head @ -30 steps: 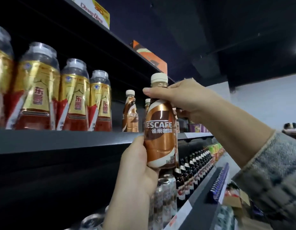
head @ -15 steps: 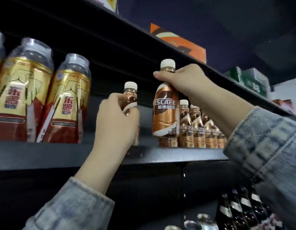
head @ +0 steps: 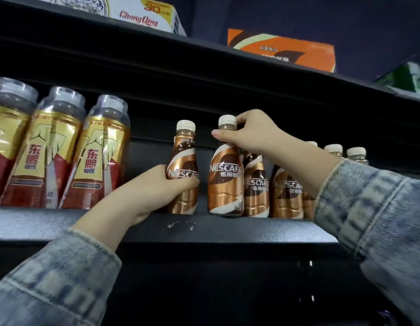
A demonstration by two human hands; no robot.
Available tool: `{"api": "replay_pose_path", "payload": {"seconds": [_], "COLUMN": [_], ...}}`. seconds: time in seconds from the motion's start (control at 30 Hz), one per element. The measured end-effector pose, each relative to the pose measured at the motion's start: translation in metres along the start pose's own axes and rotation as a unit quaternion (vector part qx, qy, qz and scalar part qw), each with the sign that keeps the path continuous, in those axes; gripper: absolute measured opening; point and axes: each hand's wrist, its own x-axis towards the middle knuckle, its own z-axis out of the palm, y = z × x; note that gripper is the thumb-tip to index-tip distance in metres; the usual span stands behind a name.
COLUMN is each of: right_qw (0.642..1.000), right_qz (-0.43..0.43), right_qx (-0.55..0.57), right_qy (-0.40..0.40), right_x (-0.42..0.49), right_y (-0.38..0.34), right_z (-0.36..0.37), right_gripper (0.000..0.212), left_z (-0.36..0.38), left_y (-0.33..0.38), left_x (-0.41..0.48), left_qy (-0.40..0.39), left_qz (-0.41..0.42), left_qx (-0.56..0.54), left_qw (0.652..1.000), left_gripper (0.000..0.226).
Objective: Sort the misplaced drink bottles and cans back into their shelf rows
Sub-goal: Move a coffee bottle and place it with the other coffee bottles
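Copper-brown Nescafé bottles stand in a row on the black shelf [head: 228, 228]. Your left hand [head: 155, 191] is wrapped around the lower body of the left coffee bottle [head: 184, 170], which stands apart from the row, near the shelf's front edge. Your right hand [head: 249, 135] pinches the neck of the front coffee bottle [head: 225, 182] just under its white cap; its base rests on the shelf, touching the row [head: 270, 187] behind it. Gold-and-red energy drink bottles [head: 96, 156] stand further left along the shelf.
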Motion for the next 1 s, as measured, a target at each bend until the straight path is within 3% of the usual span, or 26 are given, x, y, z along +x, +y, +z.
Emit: {"api": "replay_pose_path", "payload": {"seconds": [0.07, 0.2, 0.4, 0.57, 1.0], "right_qw": [1.0, 0.999, 0.988, 0.983, 0.98], "right_qz": [-0.004, -0.013, -0.033, -0.025, -0.078], "right_qx": [-0.005, -0.029, -0.152, -0.177, -0.162], "right_qy": [-0.001, 0.013, 0.018, 0.035, 0.08], "right_x": [0.003, 0.01, 0.009, 0.011, 0.01], "right_y": [0.006, 0.01, 0.011, 0.017, 0.027], "right_z": [0.003, 0.014, 0.023, 0.023, 0.025], "right_gripper": [0.044, 0.046, 0.044, 0.041, 0.037], "left_z": [-0.002, -0.005, -0.007, -0.003, 0.003], "left_y": [0.002, 0.001, -0.001, -0.001, -0.006], "left_x": [-0.003, -0.004, -0.002, 0.002, 0.012], "left_qy": [-0.022, -0.038, -0.05, -0.052, -0.001], "left_qz": [-0.005, -0.007, -0.005, 0.004, 0.027], "left_qx": [-0.025, -0.047, -0.056, -0.015, 0.077], "left_qw": [0.999, 0.998, 0.997, 0.999, 0.997], "left_gripper": [0.013, 0.015, 0.029, 0.029, 0.07]}}
